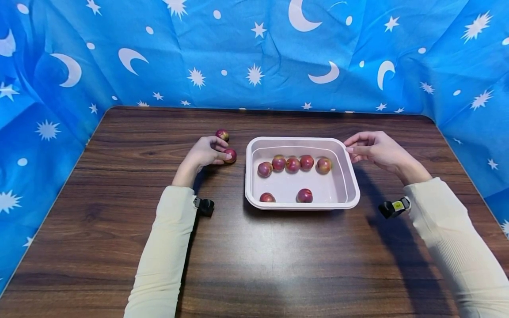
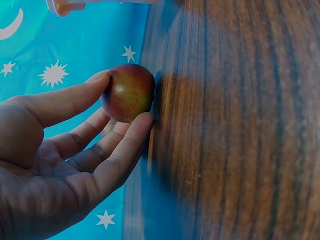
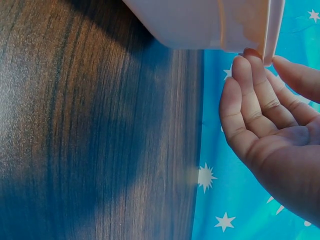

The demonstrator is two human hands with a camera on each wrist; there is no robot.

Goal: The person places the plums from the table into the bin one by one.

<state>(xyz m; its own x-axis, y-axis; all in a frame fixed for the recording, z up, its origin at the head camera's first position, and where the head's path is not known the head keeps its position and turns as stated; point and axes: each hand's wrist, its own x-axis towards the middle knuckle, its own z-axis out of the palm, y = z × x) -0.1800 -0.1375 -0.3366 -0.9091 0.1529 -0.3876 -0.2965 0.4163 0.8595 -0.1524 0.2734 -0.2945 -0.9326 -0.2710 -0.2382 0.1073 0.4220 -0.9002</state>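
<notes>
My left hand [image 1: 203,152] pinches a red plum [image 1: 230,156] between thumb and fingers, left of the tub. In the left wrist view the same plum [image 2: 129,92] shows a yellowish patch, with the thumb on one side and fingertips on the other. A second plum [image 1: 222,134] lies on the table just beyond that hand. The white plastic tub [image 1: 302,206] stands upright with several plums in it, among them one plum [image 1: 292,165] in a back row and one plum [image 1: 304,195] near the front wall. My right hand [image 1: 379,150] pinches the tub's right rim [image 3: 270,45] near its back corner.
All of this stands on a dark wood-grain table [image 1: 262,256]. A blue cloth [image 1: 238,53] with white moons and stars hangs behind the table and along its sides. Each wrist carries a small black camera, such as the left camera [image 1: 205,206].
</notes>
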